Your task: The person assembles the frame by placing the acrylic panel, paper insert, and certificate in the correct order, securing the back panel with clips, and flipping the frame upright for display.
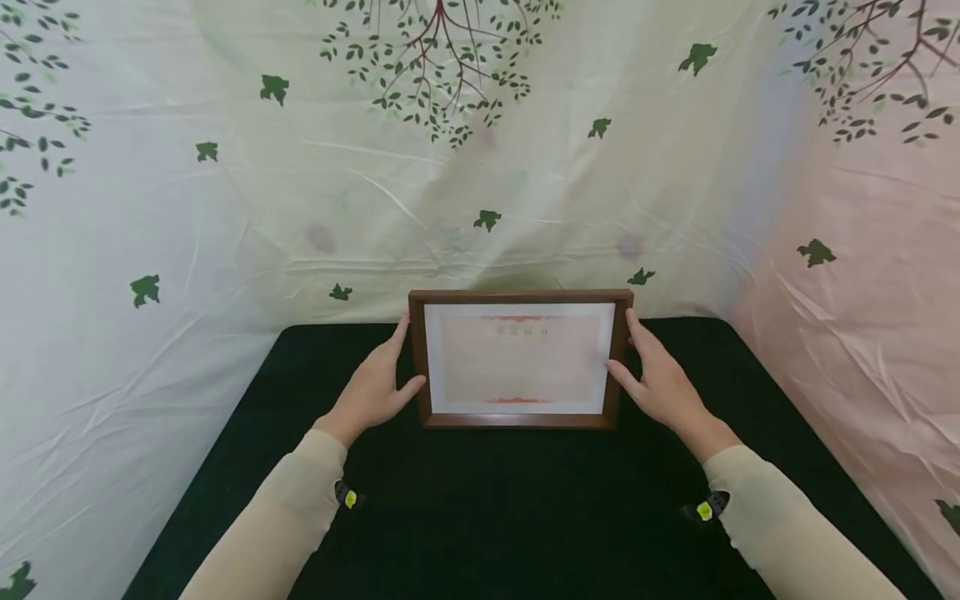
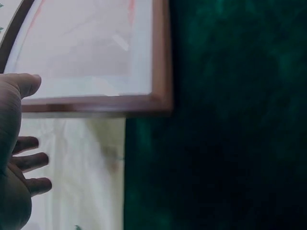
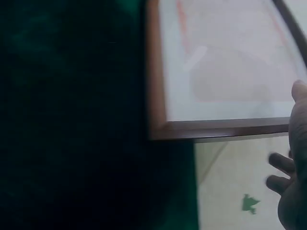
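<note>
A brown wooden picture frame (image 1: 519, 421) stands roughly upright over the dark green table, its face towards me. Behind its front lies a white-bordered, pale pink sheet (image 1: 525, 358) with red ornaments at top and bottom. My left hand (image 1: 375, 387) holds the frame's left side, thumb at the front edge and long fingers along the outside. On the opposite side, my right hand (image 1: 663, 383) holds it with the thumb lapping over the front. Both wrist views show several fingers spread beyond the frame's side, partly hidden. Whether the lower edge touches the table I cannot tell.
Dark green cloth covers the table (image 1: 480, 508). A pale curtain (image 1: 420, 192) printed with branches and green leaves hangs behind the table and along the left; a pinkish part (image 1: 862, 333) hangs at the right. Each sleeve cuff carries a small dark device.
</note>
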`<move>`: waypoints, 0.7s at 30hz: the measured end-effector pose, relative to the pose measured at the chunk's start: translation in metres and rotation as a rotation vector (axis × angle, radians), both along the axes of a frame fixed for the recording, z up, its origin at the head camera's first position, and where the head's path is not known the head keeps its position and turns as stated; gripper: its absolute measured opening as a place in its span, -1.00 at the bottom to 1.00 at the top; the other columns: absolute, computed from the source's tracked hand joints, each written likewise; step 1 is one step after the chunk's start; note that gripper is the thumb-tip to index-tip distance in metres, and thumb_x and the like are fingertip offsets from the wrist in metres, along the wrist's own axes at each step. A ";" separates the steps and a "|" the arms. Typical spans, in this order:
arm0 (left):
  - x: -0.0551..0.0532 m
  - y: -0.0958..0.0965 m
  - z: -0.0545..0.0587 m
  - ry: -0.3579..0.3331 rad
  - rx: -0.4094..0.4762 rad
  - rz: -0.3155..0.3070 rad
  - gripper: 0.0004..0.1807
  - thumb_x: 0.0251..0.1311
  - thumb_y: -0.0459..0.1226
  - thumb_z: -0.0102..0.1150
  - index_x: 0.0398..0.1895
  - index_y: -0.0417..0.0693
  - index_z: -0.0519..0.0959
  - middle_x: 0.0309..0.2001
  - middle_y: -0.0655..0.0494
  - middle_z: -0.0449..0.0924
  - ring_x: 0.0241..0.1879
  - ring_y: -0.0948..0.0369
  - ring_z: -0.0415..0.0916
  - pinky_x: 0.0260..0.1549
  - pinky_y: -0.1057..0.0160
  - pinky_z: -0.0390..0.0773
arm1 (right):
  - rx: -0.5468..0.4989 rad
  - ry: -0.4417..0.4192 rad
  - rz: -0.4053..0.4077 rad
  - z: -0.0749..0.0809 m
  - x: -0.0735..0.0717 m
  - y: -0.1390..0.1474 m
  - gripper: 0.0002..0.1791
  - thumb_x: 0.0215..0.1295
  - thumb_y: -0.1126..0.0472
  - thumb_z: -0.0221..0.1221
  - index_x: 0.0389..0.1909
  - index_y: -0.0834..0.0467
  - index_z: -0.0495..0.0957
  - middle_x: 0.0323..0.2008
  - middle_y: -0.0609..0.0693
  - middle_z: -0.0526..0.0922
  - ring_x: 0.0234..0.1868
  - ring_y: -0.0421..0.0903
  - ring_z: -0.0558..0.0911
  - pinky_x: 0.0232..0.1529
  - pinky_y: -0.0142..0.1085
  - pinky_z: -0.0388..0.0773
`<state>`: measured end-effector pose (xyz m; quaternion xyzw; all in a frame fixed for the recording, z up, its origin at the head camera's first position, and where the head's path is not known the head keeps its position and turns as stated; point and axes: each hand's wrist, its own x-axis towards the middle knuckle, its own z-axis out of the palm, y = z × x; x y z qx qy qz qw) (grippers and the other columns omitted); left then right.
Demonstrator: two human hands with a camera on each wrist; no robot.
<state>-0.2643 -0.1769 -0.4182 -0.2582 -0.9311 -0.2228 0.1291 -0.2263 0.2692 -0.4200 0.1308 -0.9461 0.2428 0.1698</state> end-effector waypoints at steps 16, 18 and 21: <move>0.008 0.019 -0.025 -0.124 0.158 0.036 0.08 0.25 -0.09 0.22 0.52 0.28 -0.43 0.45 -0.08 0.11 0.08 -0.01 0.49 0.11 -0.03 0.44 | -0.111 -0.091 0.005 -0.030 0.016 -0.005 -0.05 0.42 -0.08 0.05 0.50 -0.19 -0.46 0.53 0.04 -0.16 0.32 0.24 0.29 0.08 0.17 0.42; 0.010 0.020 -0.026 -0.123 0.169 0.035 0.08 0.25 -0.10 0.22 0.52 0.28 -0.43 0.45 -0.08 0.11 0.10 -0.01 0.48 0.11 -0.04 0.44 | -0.117 -0.090 0.000 -0.033 0.018 -0.005 -0.06 0.42 -0.07 0.05 0.50 -0.19 -0.46 0.53 0.03 -0.17 0.33 0.24 0.29 0.05 0.16 0.45; 0.013 0.020 -0.028 -0.124 0.190 0.029 0.09 0.24 -0.12 0.23 0.52 0.27 -0.43 0.47 -0.06 0.06 0.13 -0.01 0.45 0.12 -0.06 0.42 | -0.120 -0.089 0.000 -0.034 0.019 -0.006 -0.05 0.42 -0.05 0.07 0.50 -0.19 -0.46 0.53 0.04 -0.18 0.32 0.27 0.29 0.05 0.17 0.45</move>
